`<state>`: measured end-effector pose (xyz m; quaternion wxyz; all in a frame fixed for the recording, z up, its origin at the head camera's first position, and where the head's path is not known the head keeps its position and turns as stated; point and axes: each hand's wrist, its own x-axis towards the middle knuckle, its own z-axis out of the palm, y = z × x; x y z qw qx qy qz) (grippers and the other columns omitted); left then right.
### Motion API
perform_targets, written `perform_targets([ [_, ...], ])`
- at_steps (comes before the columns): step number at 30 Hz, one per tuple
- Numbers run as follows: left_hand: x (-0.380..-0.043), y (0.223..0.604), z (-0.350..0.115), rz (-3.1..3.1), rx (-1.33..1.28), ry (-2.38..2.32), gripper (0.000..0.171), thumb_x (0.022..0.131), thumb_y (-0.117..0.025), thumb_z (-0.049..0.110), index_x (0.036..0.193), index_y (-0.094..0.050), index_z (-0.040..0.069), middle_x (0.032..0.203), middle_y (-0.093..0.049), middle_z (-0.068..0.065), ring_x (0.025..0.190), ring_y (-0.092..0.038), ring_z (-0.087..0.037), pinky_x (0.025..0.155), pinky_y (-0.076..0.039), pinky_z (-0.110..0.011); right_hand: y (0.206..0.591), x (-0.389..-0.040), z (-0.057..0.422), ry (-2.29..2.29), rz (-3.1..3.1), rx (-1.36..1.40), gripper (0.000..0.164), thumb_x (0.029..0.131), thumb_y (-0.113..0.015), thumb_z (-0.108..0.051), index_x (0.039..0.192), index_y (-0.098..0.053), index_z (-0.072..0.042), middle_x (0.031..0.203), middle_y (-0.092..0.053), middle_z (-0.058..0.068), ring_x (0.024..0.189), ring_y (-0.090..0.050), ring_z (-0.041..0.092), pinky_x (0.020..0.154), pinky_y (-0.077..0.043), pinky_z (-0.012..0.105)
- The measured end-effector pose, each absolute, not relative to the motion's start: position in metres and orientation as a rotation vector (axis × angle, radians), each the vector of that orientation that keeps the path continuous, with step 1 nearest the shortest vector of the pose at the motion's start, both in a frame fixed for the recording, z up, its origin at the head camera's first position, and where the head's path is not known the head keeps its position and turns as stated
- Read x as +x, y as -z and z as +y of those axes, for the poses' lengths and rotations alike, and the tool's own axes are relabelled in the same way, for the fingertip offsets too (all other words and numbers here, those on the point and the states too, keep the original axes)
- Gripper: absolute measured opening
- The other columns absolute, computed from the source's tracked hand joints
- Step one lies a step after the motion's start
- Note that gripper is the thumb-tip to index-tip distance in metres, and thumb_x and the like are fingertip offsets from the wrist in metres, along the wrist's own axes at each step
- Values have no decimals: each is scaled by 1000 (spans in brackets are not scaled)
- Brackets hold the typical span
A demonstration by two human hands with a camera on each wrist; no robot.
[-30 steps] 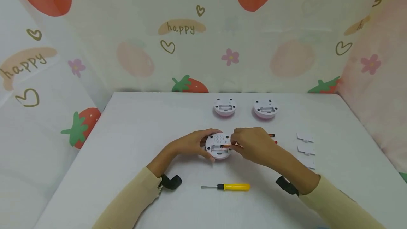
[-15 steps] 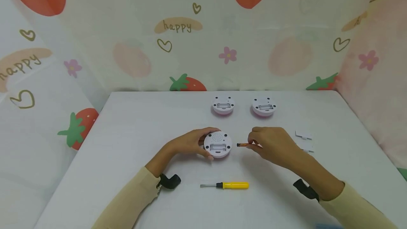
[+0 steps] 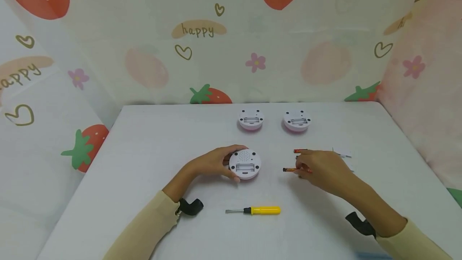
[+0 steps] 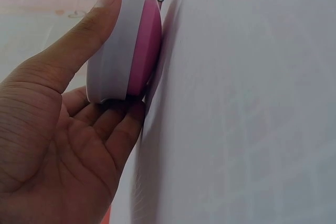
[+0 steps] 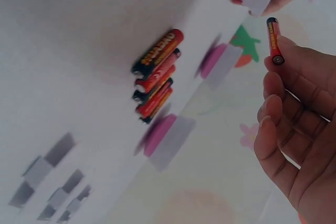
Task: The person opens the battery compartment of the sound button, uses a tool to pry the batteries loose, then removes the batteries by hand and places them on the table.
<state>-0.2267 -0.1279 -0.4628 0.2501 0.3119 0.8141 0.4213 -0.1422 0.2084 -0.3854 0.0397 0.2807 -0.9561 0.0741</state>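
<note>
My left hand [image 3: 213, 163] grips a round white device [image 3: 245, 165] between thumb and fingers. Its face, with speaker holes and an uncovered battery compartment showing no batteries, points up. In the left wrist view the device [image 4: 113, 51] has a pink underside right by the table. My right hand [image 3: 323, 171] pinches a small red-and-black battery [image 5: 274, 40] between thumb and forefinger, to the right of the device. Beneath that hand lies a row of several batteries [image 5: 157, 74], mostly hidden by it in the head view.
Two similar devices [image 3: 250, 119] [image 3: 297, 121] with uncovered compartments stand at the back. White battery covers [image 3: 343, 153] lie right of the right hand, partly hidden. A yellow-handled screwdriver [image 3: 265, 210] lies at the front of the white table [image 3: 173, 131].
My right hand has drawn the battery out of the device's compartment and moved right, over the battery row. The left hand keeps hold of the device in about the same place.
</note>
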Motion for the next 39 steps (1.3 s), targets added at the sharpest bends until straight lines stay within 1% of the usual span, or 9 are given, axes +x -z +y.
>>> perform_targets([
  [3, -227, 463, -128, 2212, 849, -1150, 94, 76, -92, 27, 154, -41, 26, 149, -48, 7, 130, -51, -11, 114, -38, -30, 388, -138, 215, -225, -2936, 849, 14, 81, -87, -22, 87, -75, -20, 72, -58, -13, 63, -49, 6, 53, -41, 22],
  [9, -228, 461, -129, 2231, 862, -1133, 94, 76, -92, 29, 154, -41, 26, 152, -46, 6, 132, -50, -11, 115, -37, -32, 393, -131, 225, -235, -2949, 819, 13, 80, -87, -18, 87, -76, -19, 74, -60, -14, 65, -50, 4, 55, -44, 23],
  [14, -229, 460, -129, 2237, 864, -1128, 93, 76, -92, 29, 154, -41, 26, 153, -46, 5, 133, -49, -12, 116, -36, -32, 397, -127, 231, -232, -2982, 781, 14, 79, -88, -18, 86, -76, -20, 73, -56, -14, 63, -46, 5, 54, -41, 23],
  [20, -229, 461, -129, 2234, 859, -1131, 94, 76, -92, 30, 155, -40, 24, 153, -46, 4, 133, -49, -13, 115, -37, -33, 401, -125, 236, -203, -3011, 759, 15, 78, -88, -18, 85, -75, -20, 72, -54, -13, 63, -45, 6, 52, -38, 22],
  [27, -229, 462, -129, 2241, 854, -1128, 93, 76, -92, 29, 154, -41, 25, 152, -47, 5, 131, -49, -12, 115, -37, -32, 407, -125, 237, -195, -3073, 733, 14, 79, -88, -17, 85, -75, -19, 72, -55, -12, 63, -46, 7, 54, -39, 22],
  [31, -227, 462, -128, 2234, 844, -1136, 93, 76, -92, 29, 154, -41, 23, 151, -48, 4, 130, -50, -14, 115, -37, -34, 412, -125, 238, -191, -3079, 742, 14, 80, -88, -17, 85, -75, -19, 72, -56, -11, 63, -47, 7, 54, -40, 21],
  [36, -224, 459, -127, 2251, 836, -1126, 93, 76, -91, 30, 155, -41, 23, 152, -47, 2, 132, -50, -16, 116, -37, -37, 414, -125, 240, -197, -3068, 767, 14, 80, -87, -17, 83, -74, -20, 71, -53, -12, 62, -44, 6, 53, -38, 21],
  [39, -223, 459, -127, 2256, 842, -1122, 93, 77, -91, 30, 155, -41, 23, 152, -47, 3, 132, -49, -16, 116, -36, -37, 415, -126, 240, -184, -3082, 760, 13, 80, -87, -17, 85, -75, -19, 72, -55, -11, 62, -45, 7, 54, -38, 22],
])
